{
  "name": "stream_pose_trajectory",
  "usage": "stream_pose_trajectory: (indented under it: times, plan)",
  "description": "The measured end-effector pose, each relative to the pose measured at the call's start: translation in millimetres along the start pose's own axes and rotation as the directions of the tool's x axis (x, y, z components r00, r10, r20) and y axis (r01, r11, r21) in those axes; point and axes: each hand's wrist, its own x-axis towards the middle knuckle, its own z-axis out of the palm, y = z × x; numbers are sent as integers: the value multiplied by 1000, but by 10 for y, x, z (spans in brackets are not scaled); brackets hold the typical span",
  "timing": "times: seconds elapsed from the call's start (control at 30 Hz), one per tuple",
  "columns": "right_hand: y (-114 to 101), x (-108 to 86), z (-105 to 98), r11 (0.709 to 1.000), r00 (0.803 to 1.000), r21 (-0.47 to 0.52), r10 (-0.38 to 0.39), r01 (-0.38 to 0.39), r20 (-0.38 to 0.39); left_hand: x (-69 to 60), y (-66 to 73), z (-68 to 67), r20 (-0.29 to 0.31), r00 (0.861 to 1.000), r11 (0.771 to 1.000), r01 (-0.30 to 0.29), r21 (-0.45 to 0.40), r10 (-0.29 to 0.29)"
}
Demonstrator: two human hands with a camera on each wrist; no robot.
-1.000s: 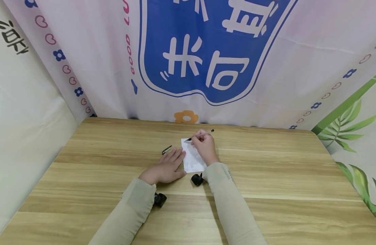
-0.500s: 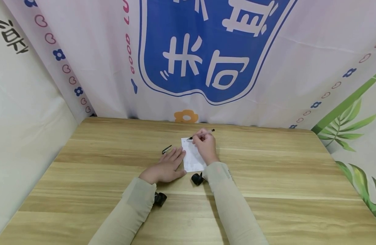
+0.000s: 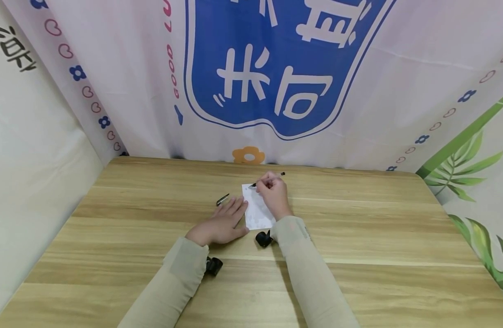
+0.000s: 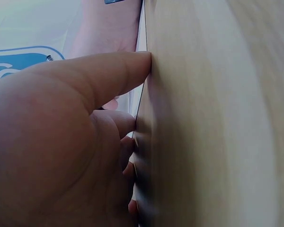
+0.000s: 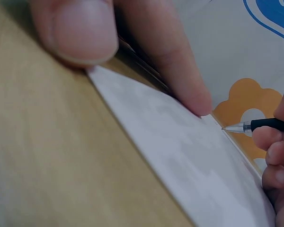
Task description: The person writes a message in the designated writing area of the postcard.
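Paper (image 3: 257,212) lies on woodgrain (image 3: 366,255) (curtain (image 3: 153,114) behind), left grip (image 3: 221,225) spread, right grip (image 3: 275,196) pinching pen (image 5: 258,125).

Matt paper sheet (image 3: 257,214), wood-grained tabletop (image 3: 370,228)

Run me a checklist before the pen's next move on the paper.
1. Pen gripped by the fingers of the right hand: ok.
2. Pen tip aimed at the far end of the paper: ok.
3. Pen tip touching the paper: cannot tell.
4. Paper steadied: ok, the left hand touches its left edge.
5. Pen cap off the paper: ok, it lies on the table near the left hand.
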Motion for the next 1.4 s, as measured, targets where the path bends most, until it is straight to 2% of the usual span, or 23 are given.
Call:
stream_pose_trajectory:
  times: [0.4, 0.5, 0.77, 1.4]
  plan:
    - [-20, -14, -11, 999, 999, 7, 33, -33, 12, 14, -21, 19, -3, 1000, 1000, 1, -10, -1]
    - [-24, -16, -11, 999, 999, 1, 33, -33, 5, 41, -42, 35, 5, 1000, 1000, 13, 9, -13]
    - [-2, 2, -7, 999, 1000, -13, 30, -30, -7, 112, -124, 104, -20, 1000, 1000, 23, 17, -22]
    - [-9, -4, -11, 998, 998, -15, 62, -63, -25, 110, -123, 105, -19, 999, 1000, 26, 14, -26]
